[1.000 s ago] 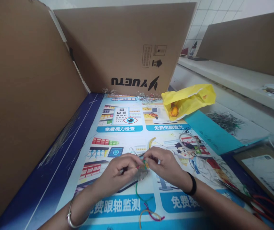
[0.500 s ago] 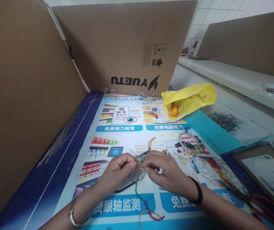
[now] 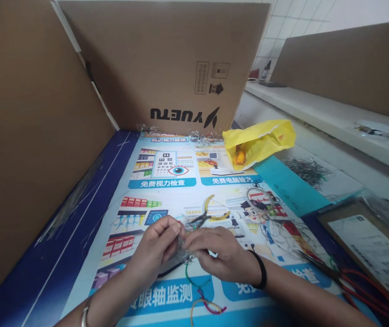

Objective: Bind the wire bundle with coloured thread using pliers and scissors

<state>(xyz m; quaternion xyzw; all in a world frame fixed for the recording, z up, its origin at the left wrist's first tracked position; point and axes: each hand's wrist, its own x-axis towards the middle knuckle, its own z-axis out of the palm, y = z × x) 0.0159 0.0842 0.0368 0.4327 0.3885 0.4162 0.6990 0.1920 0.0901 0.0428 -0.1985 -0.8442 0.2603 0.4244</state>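
Observation:
A small tangle of thin silvery wire [image 3: 182,255] sits between my hands above the printed sheet. My left hand [image 3: 160,240] is closed, thumb and forefinger pinching its left side. From the right, my right hand [image 3: 219,254] pinches the same wire tangle with bent fingers; the fingertips partly hide it. Under the tangle a green, purple and yellow cord [image 3: 198,290] trails down over the sheet. Just beyond my fingers lie pliers [image 3: 204,219] with yellow handles spread apart.
Tall cardboard panels [image 3: 167,59] stand behind and at left. A yellow bag [image 3: 265,143] lies farther back. At right are scissors [image 3: 340,274] with red handles, a pile of wire pieces [image 3: 305,172] and a labelled package [image 3: 367,245]. Loose wires [image 3: 75,200] lie at left.
The whole view has shifted slightly, so things appear farther left. Both hands have drawn a little nearer to me, away from the pliers, which show more fully. Both still pinch the wire tangle.

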